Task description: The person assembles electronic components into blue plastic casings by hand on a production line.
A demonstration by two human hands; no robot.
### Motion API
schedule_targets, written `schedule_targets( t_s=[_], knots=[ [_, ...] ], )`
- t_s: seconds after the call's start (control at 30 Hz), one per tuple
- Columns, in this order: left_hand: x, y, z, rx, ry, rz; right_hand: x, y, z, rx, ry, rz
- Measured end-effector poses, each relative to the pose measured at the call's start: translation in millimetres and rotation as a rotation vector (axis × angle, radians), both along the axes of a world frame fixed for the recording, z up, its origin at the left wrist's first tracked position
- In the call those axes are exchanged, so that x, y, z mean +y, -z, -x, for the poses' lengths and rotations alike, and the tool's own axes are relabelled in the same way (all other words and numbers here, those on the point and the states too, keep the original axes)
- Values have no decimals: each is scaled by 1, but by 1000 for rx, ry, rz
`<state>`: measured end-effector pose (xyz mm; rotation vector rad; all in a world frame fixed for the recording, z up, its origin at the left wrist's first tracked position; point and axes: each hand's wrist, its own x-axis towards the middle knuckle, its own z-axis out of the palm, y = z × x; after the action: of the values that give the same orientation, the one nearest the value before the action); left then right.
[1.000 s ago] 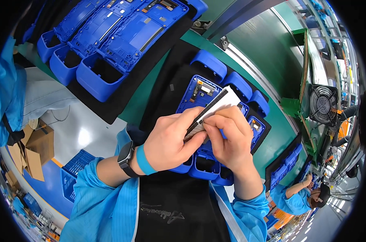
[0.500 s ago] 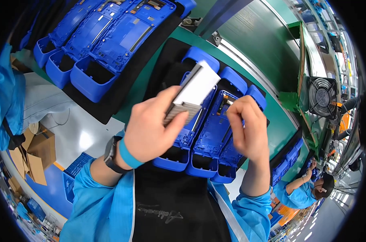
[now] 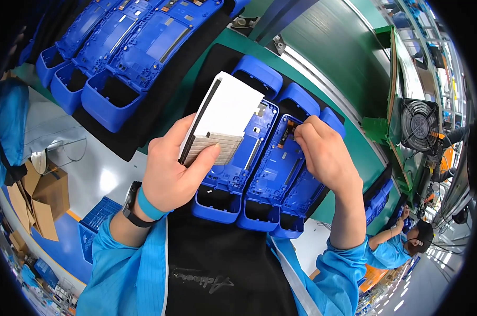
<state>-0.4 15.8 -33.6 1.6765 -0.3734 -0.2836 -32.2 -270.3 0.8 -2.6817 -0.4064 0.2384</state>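
Note:
My left hand (image 3: 167, 166) grips a stack of white backing sheets (image 3: 230, 102) bearing grey-beige strips (image 3: 217, 149) along the lower part, thumb on top. The stack is tilted above the left one of three blue plastic housings (image 3: 233, 176) on a black mat. Over the upper end of the middle blue housing (image 3: 270, 176), my right hand (image 3: 328, 152) has thumb and fingertips pinched together. Whatever they hold, if anything, is hidden. Near those fingertips lies an orange-brown flex cable (image 3: 287, 134) inside the housing. My right wrist partly covers the right blue housing (image 3: 301, 195).
More blue housings (image 3: 149, 47) rest on another black mat (image 3: 130, 147) at upper left. Behind the bench runs a green conveyor (image 3: 328, 47) with a metal rail. A black fan (image 3: 420, 122) stands at right, and a co-worker (image 3: 396, 245) is beyond. Cardboard boxes (image 3: 51, 197) sit at left.
My left hand has shifted left and turned the stack so more of its white face shows. My right fingertips have moved up and left, nearer the flex cable of the middle housing.

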Motion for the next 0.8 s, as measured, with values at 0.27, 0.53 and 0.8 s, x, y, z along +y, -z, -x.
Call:
schedule_targets(
  t_s=[0.27, 0.53, 0.8],
  knots=[
    [0, -1, 1, 4, 7, 12, 1, 2, -4, -6, -38, 57],
    [-1, -1, 0, 16, 10, 41, 2, 1, -5, 5, -45, 89],
    [1, -2, -1, 15, 28, 29, 2, -2, -2, -15, 10, 127]
  ],
)
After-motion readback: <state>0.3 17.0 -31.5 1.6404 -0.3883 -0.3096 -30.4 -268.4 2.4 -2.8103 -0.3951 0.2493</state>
